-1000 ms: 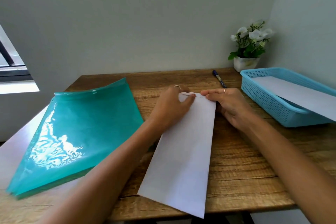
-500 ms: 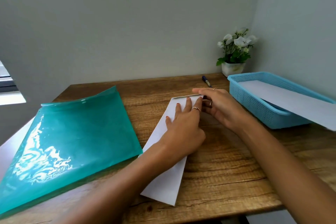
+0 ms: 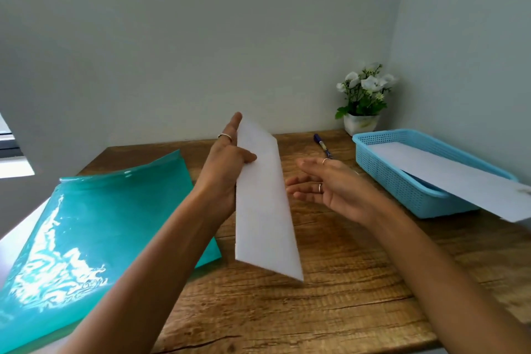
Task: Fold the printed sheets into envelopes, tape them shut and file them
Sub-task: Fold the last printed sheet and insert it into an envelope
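A long white folded envelope (image 3: 263,204) is lifted off the wooden table (image 3: 330,296), tilted with its far end up. My left hand (image 3: 227,164) holds it near the upper end, thumb across the front and fingers behind it. Just right of the envelope, my right hand (image 3: 324,184) hovers with fingers spread and relaxed, holding nothing and apart from the paper. A teal plastic file folder (image 3: 94,227) lies on the left of the table.
A light blue mesh basket (image 3: 408,181) stands at the right with a long white sheet (image 3: 459,178) lying across it and sticking out over its near rim. A dark pen (image 3: 321,144) lies behind my right hand. A small potted plant (image 3: 363,100) stands in the back corner.
The envelope lay flat on the table under both hands. My left hand has lifted it off the table, and my right hand has let go and drawn back to the right.
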`<action>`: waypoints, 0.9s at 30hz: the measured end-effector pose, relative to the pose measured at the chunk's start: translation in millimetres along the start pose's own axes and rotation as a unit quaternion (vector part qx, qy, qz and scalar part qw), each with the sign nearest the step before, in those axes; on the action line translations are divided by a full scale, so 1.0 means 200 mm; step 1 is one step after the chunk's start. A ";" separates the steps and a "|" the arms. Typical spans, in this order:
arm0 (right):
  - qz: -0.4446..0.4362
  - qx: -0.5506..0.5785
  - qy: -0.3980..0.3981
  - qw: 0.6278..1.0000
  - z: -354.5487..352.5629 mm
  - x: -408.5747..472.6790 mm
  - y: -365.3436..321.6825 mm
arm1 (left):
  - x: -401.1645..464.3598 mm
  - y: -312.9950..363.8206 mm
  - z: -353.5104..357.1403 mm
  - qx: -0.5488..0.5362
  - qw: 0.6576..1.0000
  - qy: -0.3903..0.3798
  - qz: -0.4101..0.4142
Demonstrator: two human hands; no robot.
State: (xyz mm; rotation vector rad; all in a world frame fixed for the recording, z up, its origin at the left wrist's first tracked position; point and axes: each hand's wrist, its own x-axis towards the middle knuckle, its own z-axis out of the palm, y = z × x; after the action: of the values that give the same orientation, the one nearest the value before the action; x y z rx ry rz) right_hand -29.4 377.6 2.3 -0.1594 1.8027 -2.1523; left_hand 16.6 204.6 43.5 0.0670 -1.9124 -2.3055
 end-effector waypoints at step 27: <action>-0.219 -0.485 0.049 0.846 0.12 0.07 0.18 | 0.20 -0.42 -0.08 0.670 0.741 -0.031 0.034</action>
State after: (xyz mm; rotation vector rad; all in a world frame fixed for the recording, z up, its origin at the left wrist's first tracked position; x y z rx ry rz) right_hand -28.5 346.1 -30.6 -0.7588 2.9780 -1.2309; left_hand -27.6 199.3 -39.5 0.0590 -3.0197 -0.4305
